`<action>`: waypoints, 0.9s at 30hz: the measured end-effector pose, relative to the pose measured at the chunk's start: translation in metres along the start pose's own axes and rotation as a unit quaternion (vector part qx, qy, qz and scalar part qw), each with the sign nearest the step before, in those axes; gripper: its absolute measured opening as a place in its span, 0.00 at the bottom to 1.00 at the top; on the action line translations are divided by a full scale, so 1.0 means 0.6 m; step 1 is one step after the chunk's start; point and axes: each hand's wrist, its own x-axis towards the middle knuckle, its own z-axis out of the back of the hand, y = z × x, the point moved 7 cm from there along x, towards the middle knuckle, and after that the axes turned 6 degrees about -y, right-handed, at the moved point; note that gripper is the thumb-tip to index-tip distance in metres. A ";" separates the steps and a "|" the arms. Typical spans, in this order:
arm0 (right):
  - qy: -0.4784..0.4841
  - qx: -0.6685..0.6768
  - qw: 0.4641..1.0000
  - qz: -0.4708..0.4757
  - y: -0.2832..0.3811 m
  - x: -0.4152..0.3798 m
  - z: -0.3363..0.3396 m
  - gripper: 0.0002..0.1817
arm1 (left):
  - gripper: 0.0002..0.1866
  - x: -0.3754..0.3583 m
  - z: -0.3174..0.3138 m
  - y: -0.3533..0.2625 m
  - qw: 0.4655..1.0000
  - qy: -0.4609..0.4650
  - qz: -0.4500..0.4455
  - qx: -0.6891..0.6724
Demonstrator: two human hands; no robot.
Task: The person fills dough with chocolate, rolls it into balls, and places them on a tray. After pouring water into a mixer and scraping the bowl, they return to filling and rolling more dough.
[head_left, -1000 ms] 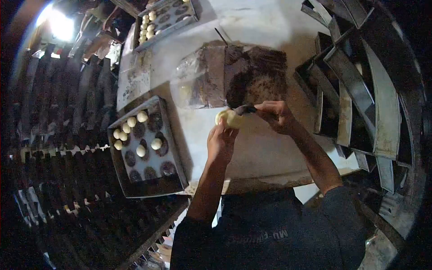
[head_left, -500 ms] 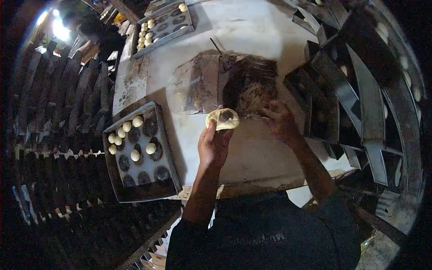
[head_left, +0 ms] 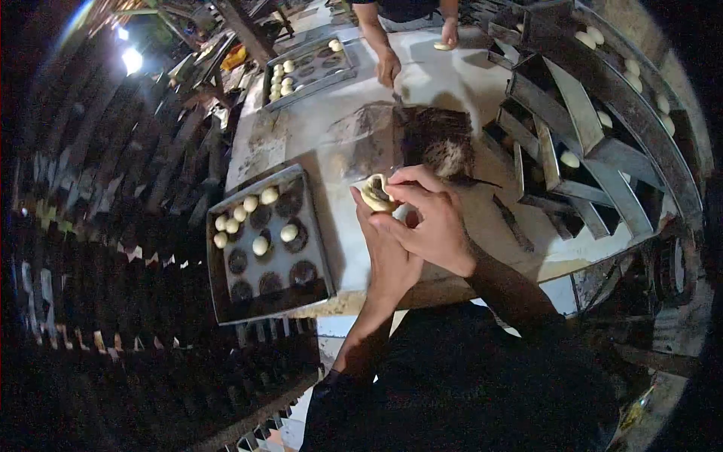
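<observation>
A piece of pale dough, folded up around a dark filling, is held between both hands over the table. My left hand cradles it from below and the left side. The fingers of my right hand pinch its right edge. Just beyond the hands lies a dark mass of filling on a flat sheet. To the left, a metal tray holds several round dough balls among dark round marks.
Another tray with dough balls stands at the back left. Across the table, a co-worker's hands show, one near a small dough piece. Stacked metal trays fill the right side.
My right hand has moved from the filling to the dough and now grips its edge. The dough's sides have risen around the filling. The view has shifted, and the co-worker's hands have appeared.
</observation>
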 end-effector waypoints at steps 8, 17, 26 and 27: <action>0.110 0.101 0.975 0.164 0.232 -0.089 -0.060 0.10 | 0.34 -0.155 0.218 0.066 0.791 -0.156 0.169 -0.568; 0.257 0.215 0.928 -0.163 0.258 -0.199 -0.125 0.24 | 0.16 -0.286 0.353 0.033 0.926 -0.275 0.038 -0.254; 0.135 0.091 0.970 0.179 0.300 -0.180 -0.107 0.18 | 0.34 -0.254 0.322 0.039 0.912 -0.205 0.179 -0.309; 0.120 0.114 0.968 0.189 0.290 -0.165 -0.097 0.17 | 0.34 -0.243 0.299 0.041 0.848 -0.196 0.196 -0.451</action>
